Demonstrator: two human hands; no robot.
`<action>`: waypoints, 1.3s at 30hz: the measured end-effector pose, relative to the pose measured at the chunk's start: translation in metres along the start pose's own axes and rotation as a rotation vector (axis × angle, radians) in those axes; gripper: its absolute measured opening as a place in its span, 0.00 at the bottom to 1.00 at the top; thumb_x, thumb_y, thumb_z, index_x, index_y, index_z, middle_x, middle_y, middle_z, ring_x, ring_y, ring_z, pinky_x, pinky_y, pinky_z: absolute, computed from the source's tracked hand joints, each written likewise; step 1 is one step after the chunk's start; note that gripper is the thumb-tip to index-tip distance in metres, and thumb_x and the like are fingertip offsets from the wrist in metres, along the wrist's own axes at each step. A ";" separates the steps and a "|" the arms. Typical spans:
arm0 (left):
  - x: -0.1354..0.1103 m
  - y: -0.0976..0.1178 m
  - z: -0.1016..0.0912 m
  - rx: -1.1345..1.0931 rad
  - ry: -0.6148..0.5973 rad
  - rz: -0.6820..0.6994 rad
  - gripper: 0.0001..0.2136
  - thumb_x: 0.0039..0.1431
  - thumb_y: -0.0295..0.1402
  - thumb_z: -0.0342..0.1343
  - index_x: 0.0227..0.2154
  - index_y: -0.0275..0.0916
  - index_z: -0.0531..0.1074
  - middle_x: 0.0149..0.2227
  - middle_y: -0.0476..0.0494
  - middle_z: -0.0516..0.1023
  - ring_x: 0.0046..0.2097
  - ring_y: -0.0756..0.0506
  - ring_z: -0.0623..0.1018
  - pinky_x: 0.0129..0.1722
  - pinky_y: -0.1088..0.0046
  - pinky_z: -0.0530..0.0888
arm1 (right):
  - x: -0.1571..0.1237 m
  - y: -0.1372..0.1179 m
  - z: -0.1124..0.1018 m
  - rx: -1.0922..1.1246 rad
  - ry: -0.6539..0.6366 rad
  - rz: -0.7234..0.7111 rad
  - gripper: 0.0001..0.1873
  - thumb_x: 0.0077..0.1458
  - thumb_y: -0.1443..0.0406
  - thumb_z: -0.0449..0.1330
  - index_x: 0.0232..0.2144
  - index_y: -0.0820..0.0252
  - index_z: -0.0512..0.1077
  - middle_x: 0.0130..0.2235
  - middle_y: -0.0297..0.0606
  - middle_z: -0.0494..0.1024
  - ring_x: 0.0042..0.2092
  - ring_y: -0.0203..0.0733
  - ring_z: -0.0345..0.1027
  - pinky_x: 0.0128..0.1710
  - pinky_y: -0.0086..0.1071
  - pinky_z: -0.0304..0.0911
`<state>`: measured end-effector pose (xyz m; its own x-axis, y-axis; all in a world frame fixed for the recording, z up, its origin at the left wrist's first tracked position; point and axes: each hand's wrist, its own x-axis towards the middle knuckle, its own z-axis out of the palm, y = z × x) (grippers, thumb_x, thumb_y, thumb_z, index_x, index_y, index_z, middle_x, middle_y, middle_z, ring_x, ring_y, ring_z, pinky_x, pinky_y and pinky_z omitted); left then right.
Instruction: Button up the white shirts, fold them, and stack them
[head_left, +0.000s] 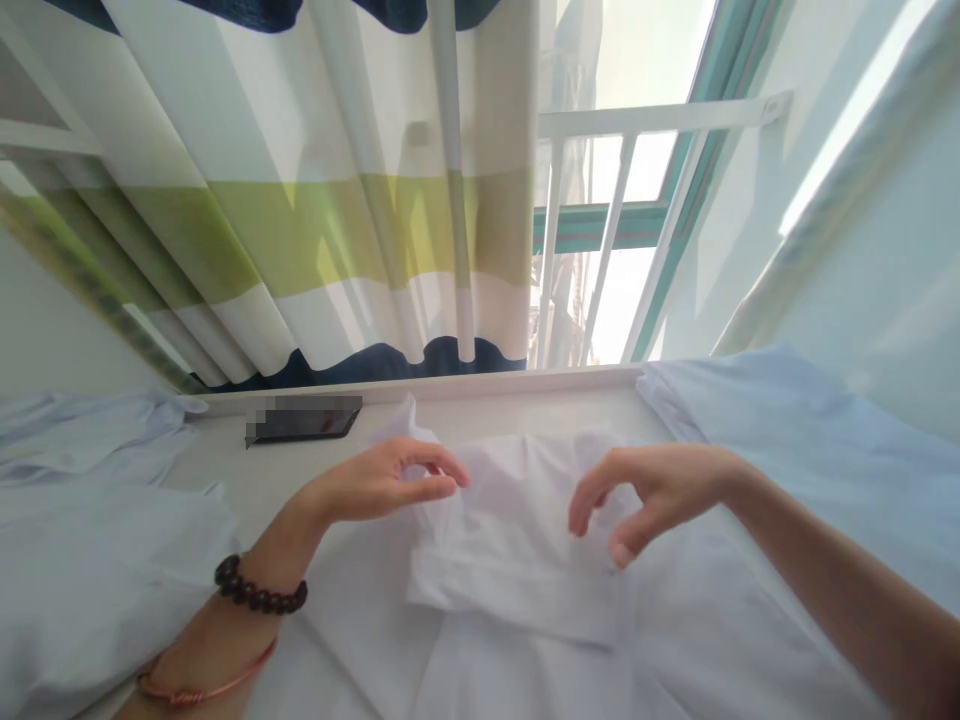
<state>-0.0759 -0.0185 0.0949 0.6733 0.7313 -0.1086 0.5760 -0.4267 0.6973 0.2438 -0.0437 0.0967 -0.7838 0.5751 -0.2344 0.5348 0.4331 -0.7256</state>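
Observation:
White cloth [517, 560], perhaps a garment, lies in front of me with a folded part on top. My left hand [390, 478] hovers at the left edge of that fold, thumb and fingers apart, nothing seen between them. Over the right part of the fold is my right hand [645, 495], its fingers curled downward with a gap between thumb and forefinger. Whether either hand touches the cloth is hard to tell. A dark beaded bracelet [259, 590] and a copper-coloured band [210, 680] circle my left wrist and forearm.
Beyond the left hand a dark phone-like slab [307, 420] lies on the white surface. More white cloth is piled at the left [97, 580] and at the right [810, 440]. A striped curtain [322, 230], a white railing [622, 190] and a window frame [600, 225] stand behind.

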 end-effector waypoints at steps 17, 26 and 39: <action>0.025 -0.049 0.078 0.586 0.241 -0.440 0.30 0.63 0.49 0.40 0.65 0.45 0.50 0.69 0.38 0.42 0.68 0.33 0.42 0.61 0.40 0.45 | 0.065 0.114 0.045 -0.766 0.667 0.258 0.30 0.65 0.50 0.39 0.63 0.53 0.58 0.66 0.48 0.54 0.66 0.55 0.43 0.62 0.51 0.43; 0.099 -0.074 0.056 0.620 0.263 -0.462 0.31 0.61 0.55 0.34 0.65 0.51 0.48 0.69 0.45 0.41 0.68 0.36 0.43 0.62 0.42 0.45 | 0.080 0.147 -0.001 -0.820 0.710 0.326 0.28 0.65 0.52 0.41 0.61 0.53 0.61 0.59 0.50 0.62 0.57 0.54 0.58 0.57 0.46 0.52; 0.094 -0.079 0.060 0.626 0.360 -0.408 0.27 0.64 0.48 0.35 0.64 0.48 0.52 0.69 0.46 0.45 0.68 0.39 0.45 0.63 0.46 0.45 | 0.085 0.150 -0.005 -0.835 0.677 0.336 0.26 0.65 0.54 0.42 0.61 0.54 0.60 0.59 0.47 0.64 0.58 0.51 0.56 0.58 0.44 0.49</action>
<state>-0.0305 0.0516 -0.0129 0.2277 0.9729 0.0396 0.9659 -0.2309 0.1176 0.2584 0.0733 -0.0287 -0.3630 0.8984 0.2471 0.9295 0.3678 0.0282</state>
